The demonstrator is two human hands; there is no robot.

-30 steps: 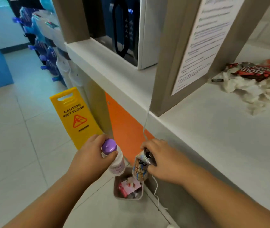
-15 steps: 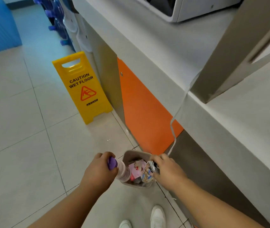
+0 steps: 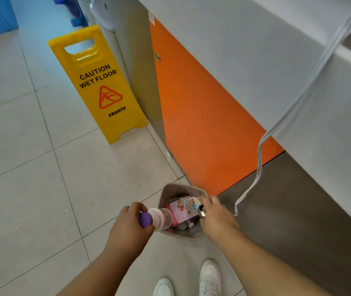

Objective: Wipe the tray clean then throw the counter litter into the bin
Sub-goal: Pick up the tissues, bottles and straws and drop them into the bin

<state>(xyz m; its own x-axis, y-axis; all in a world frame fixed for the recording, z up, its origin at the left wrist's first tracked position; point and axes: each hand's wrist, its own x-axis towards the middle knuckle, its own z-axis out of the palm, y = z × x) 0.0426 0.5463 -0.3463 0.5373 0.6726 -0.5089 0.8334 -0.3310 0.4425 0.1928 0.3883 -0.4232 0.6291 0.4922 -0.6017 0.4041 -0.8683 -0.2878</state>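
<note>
hands: two, the left hand (image 3: 127,227) and the right hand (image 3: 217,216), each gripping one item
bottle (image 3: 159,217): one, purple-capped, at the near-left rim of the bin
can (image 3: 201,210): one, at the bin's right rim
bin (image 3: 183,185): one, on the floor (image 3: 31,189) at the foot of the counter (image 3: 255,50)
pink carton (image 3: 181,210): one, inside the bin
other litter in the bin: perhaps two or three pieces, too jumbled to count
wet-floor sign (image 3: 97,82): one
shoes (image 3: 209,276): two, at the floor's near edge
cable (image 3: 298,103): one, over the counter's edge
orange panel (image 3: 202,114): one

Pale tiled floor (image 3: 31,167), yellow wet-floor sign (image 3: 99,86), orange cabinet panel (image 3: 202,124), white counter (image 3: 255,50)
</note>
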